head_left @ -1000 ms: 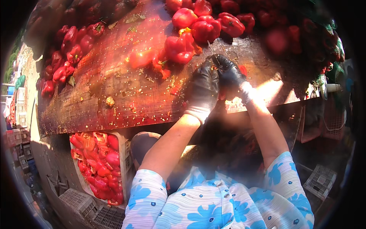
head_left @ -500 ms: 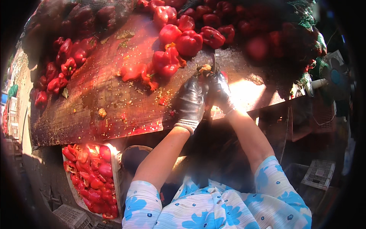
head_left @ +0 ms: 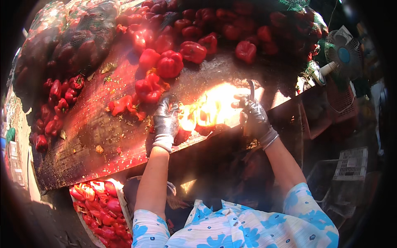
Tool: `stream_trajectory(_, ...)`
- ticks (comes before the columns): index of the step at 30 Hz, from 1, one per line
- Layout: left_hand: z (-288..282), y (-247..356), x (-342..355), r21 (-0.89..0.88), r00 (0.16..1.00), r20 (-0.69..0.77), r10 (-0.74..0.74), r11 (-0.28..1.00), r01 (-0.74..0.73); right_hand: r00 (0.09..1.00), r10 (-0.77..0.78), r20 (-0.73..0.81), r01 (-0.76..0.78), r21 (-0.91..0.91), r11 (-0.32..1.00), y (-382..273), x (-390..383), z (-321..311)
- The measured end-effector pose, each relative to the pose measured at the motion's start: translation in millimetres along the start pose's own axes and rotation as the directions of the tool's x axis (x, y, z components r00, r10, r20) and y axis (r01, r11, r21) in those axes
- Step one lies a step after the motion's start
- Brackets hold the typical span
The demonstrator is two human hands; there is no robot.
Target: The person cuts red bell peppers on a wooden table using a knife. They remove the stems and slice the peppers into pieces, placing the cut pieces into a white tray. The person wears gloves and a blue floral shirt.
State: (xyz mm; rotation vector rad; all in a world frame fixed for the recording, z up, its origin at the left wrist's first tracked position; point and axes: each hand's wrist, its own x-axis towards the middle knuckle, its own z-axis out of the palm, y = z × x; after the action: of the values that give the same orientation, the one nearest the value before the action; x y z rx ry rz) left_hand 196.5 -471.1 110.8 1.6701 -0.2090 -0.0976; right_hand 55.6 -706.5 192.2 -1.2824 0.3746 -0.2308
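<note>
My left hand [head_left: 166,118], in a dark glove with a pale cuff, has its fingers curled at the side of a cut red pepper half [head_left: 182,135] near the table's front edge. Beside that half lies another opened pepper piece [head_left: 205,124], its pale inside washed out by sunlight. To the right, my gloved right hand [head_left: 254,118] is closed around a small knife with a curved blade [head_left: 252,88] pointing away from me. The knife's handle is mostly hidden in the hand. Left of my left hand sit torn pepper pieces [head_left: 122,105] and a whole red pepper [head_left: 149,87].
Red peppers [head_left: 169,64] heap across the far side of the wooden table [head_left: 87,140], with netted sacks [head_left: 82,41] at far left. A crate of cut peppers [head_left: 103,211] stands below the front edge. A fan [head_left: 343,54] and plastic crates [head_left: 350,163] are at right.
My hands, close together before, have moved apart, left hand leftward and right hand with the knife rightward. Opened pepper pieces now show between them. The whole view has shifted.
</note>
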Motion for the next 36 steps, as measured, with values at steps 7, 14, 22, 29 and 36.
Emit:
stream_trajectory(7,-1.3,34.1,-8.2,0.275,0.918,-0.274,0.287,0.938,-0.211,0.947,-0.011,0.321,0.037,-0.075,0.997,-1.1,20.1,47.5)
stream_trajectory(14,5.6,44.0,-54.4,0.622,0.868,0.088,0.489,0.653,-0.432,0.821,-0.361,0.443,0.546,-0.795,0.265,60.9,40.1,96.0)
stream_trajectory(22,-15.6,19.3,-39.2,0.528,0.923,0.066,0.379,0.772,-0.355,0.92,0.059,0.387,0.275,-0.747,0.605,66.9,58.0,110.9)
stream_trajectory(29,-5.5,8.3,-37.2,0.576,0.918,0.131,0.373,0.725,-0.377,0.881,-0.154,0.447,0.261,-0.188,0.947,48.1,32.3,91.8)
stream_trajectory(36,-13.2,5.4,-33.9,0.711,0.916,0.167,0.364,0.599,-0.368,0.956,0.215,0.197,-0.161,-0.259,0.952,-15.9,-26.5,31.2)
